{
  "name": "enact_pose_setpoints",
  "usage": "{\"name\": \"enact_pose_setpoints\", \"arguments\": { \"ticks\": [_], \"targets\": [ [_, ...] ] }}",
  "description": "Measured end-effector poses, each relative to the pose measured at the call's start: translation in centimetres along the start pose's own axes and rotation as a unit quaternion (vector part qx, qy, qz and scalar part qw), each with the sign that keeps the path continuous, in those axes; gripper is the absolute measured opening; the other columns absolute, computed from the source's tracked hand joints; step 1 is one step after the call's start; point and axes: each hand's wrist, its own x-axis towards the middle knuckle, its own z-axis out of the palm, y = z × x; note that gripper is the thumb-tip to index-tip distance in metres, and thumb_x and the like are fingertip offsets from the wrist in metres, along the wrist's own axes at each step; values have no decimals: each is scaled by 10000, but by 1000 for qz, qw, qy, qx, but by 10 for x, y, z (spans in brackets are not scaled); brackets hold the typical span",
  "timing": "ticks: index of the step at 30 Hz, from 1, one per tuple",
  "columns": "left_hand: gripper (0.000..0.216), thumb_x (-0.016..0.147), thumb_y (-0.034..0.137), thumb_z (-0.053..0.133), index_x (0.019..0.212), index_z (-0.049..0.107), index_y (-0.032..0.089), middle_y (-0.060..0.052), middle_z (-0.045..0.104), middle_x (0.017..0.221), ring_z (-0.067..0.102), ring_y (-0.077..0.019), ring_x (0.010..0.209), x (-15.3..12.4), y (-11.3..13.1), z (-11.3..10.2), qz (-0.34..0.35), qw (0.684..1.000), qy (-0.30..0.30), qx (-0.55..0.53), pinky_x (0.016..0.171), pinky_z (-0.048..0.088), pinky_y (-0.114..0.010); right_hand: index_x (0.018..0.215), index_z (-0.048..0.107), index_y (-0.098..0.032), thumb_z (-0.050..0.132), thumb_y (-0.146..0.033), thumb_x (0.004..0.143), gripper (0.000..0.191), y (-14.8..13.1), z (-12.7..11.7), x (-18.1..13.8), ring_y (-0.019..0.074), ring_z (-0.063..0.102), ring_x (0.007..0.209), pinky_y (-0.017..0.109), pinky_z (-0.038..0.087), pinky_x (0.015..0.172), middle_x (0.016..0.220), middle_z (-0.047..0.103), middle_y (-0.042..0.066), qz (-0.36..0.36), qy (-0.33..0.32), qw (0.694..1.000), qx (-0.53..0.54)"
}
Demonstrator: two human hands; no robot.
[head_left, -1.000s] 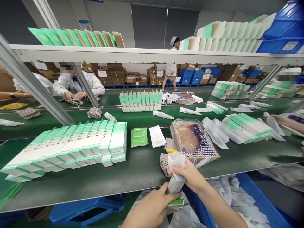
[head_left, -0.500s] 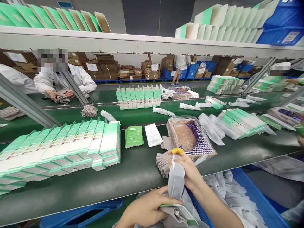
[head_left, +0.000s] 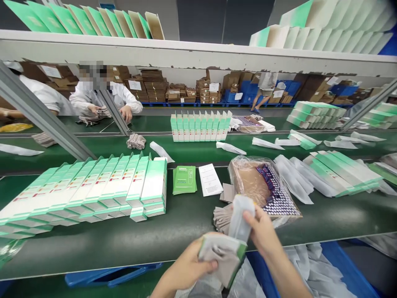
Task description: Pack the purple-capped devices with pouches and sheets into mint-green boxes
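I've got the L hand (head_left: 190, 263) gripping a folded grey cloth (head_left: 221, 260) w/ green-edged paper (head_left: 241, 251) along its rim, thumb pressed on the cloth. It's all held up at the near edge of the green surface (head_left: 102, 244). R hand (head_left: 264, 228) pinches a white pouch (head_left: 242, 216) b/w thumb & fingers, just above the cloth & tilted a bit; its lower end is hidden, so I can't tell if the two touch.

Just L of the pouch I see a bundle of grey cloths (head_left: 221, 219) on the surface. Beyond the R hand: a plastic-wrapped box (head_left: 249, 178) w/ small cylinders (head_left: 281, 203). Farther L: a white leaflet (head_left: 211, 180), then green booklets (head_left: 184, 180), then stacked green-&-white cartons (head_left: 102, 188). Below R, a blue bin (head_left: 347, 265) holds more white pouches (head_left: 313, 273). Across from me, a co-worker in a white coat (head_left: 127, 95) has both hands low, one on grey cloth.
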Motion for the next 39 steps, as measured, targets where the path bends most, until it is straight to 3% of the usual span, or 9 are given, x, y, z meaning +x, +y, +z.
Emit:
{"name": "enact_pose_setpoints", "arguments": {
  "ticks": [4,7,11,18,24,28,31,34,39],
  "targets": [
    [540,723,421,799,1172,637,167,-124,724,1097,680,-314,993,22,-13,-16,-27,942,269,-198,882,521,-423,1309,557,-251,775,-458,744,640,-26,12,25,280,700,931,355,557,754,1040,747,89,-34,-17,999,-16],
    [527,728,389,809,1178,648,165,-123,723,1142,669,-316,1051,40,-7,-22,9,945,253,-209,936,503,-422,1291,578,-259,710,-414,815,517,-19,47,30,270,667,1031,363,524,872,1140,713,74,-88,-92,980,-152],
    [517,777,443,767,1204,658,172,-120,698,1219,634,-317,1136,52,-4,-24,48,956,233,-169,1024,460,-429,1267,585,-237,607,-373,891,401,9,82,39,278,606,1080,433,462,954,1169,660,87,-214,-50,917,-333],
    [640,752,653,685,1134,714,140,-151,715,1180,636,-333,1132,63,-14,-18,-18,889,371,-270,983,491,-403,1206,593,-249,584,-328,906,310,24,77,61,286,505,1144,455,430,973,1166,553,88,-299,-26,867,-398],
    [560,675,601,784,989,747,138,-124,766,987,700,-314,961,67,3,-19,-44,861,393,-319,854,540,-371,1199,590,-277,611,-339,893,313,36,74,62,288,431,1295,477,334,1102,1342,482,79,-246,-80,890,-375],
    [554,742,594,736,1058,722,139,-153,748,1060,670,-346,1061,64,0,-22,-11,877,353,-325,960,499,-432,1425,370,-278,611,-401,900,590,49,77,62,273,350,1405,481,278,1159,1510,379,96,-154,-99,945,-271],
    [671,779,501,747,1335,565,174,-169,631,1319,555,-346,1259,63,-6,-22,63,919,275,-275,1085,407,-438,1498,267,-282,535,-457,943,641,54,77,61,250,434,1364,458,329,1137,1486,451,99,-72,-133,968,-201],
    [921,765,401,777,1520,282,221,-147,480,1482,440,-310,1371,63,-5,-21,123,952,217,-176,1152,327,-404,1437,427,-265,510,-493,947,547,52,74,54,269,498,1312,455,345,1123,1391,566,98,-25,-142,968,-206],
    [908,844,355,663,1558,112,253,-135,565,1398,575,-308,1234,65,7,-19,37,956,289,29,1021,450,-386,1429,422,-245,628,-430,887,609,47,79,38,270,485,1331,435,358,1118,1387,578,95,27,-145,976,-161]
  ]
}}
